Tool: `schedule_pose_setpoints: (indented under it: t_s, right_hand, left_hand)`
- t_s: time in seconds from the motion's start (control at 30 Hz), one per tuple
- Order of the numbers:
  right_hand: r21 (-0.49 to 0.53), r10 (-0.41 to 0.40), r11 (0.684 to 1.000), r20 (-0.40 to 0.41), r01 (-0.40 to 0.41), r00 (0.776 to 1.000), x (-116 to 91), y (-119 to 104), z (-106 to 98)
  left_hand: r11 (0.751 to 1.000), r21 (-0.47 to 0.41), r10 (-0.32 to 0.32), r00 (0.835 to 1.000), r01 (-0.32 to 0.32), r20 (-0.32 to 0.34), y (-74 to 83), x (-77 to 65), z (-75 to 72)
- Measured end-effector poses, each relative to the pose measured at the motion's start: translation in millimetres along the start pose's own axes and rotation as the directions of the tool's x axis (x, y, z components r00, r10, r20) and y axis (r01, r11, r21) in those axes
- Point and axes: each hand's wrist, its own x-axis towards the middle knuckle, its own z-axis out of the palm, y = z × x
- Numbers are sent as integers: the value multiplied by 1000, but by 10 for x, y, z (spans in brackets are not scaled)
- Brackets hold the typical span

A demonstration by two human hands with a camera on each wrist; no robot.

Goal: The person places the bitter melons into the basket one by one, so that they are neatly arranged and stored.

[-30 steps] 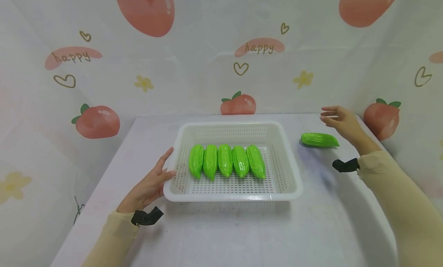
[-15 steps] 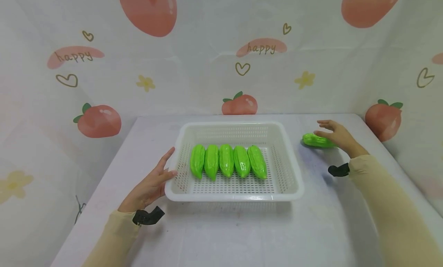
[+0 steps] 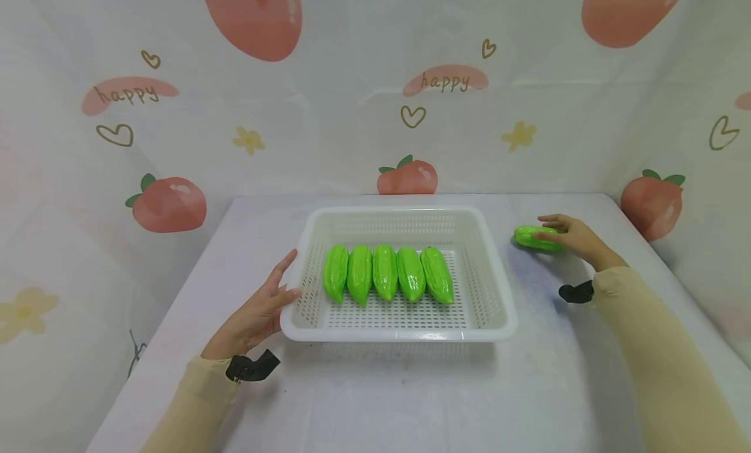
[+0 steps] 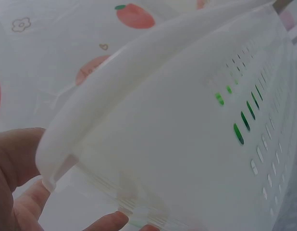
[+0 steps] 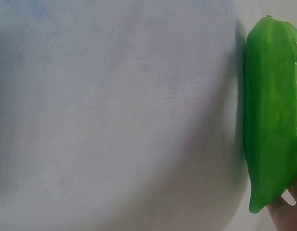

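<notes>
A white perforated plastic basket [image 3: 399,336] stands mid-table, with several bright green, glossy bitter melons [image 3: 384,272] lined up side by side in it. My left hand [image 3: 252,319] holds the basket's left side. Its thumb is at the rim, and other fingers lie below the rim against the outer wall, as the left wrist view shows. On the table right of the basket lies another ridged bitter melon [image 3: 530,238]. My right hand [image 3: 575,238] grips it from above, thumb on the near side and fingers on the far side. Its tapered end is hidden by the hand in the head view.
A white cloth covers the table [image 3: 375,401]. A patterned curtain [image 3: 328,114] with peaches and lettering hangs right behind the table. The basket's right wall [image 3: 495,270] stands between the loose bitter melon and the row inside.
My right hand has come down and slightly left onto the loose bitter melon, its fingers now around it. The left hand and basket stay in place.
</notes>
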Motion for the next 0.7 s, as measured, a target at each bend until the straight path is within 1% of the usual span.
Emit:
schedule_pose_setpoints:
  t_s: [0.13, 0.33, 0.47, 0.7]
  right_hand:
    - [-16, 33, 999, 22, -32, 999, -8, 21, -3]
    - [-34, 17, 999, 12, -16, 1000, -29, 46, 1]
    - [-46, 21, 999, 17, -20, 1000, -46, 60, 4]
    - [-29, 34, 999, 7, -33, 999, -67, 74, 9]
  left_hand:
    - [1000, 0, 0, 1000, 0, 1, 5, -5, 4]
    - [1000, -6, 1, 1000, -1, -1, 17, -18, 12]
    - [1000, -5, 1, 1000, -1, -3, 24, -23, 16]
    - [1000, 7, -2, 1000, 2, -11, 21, -24, 27]
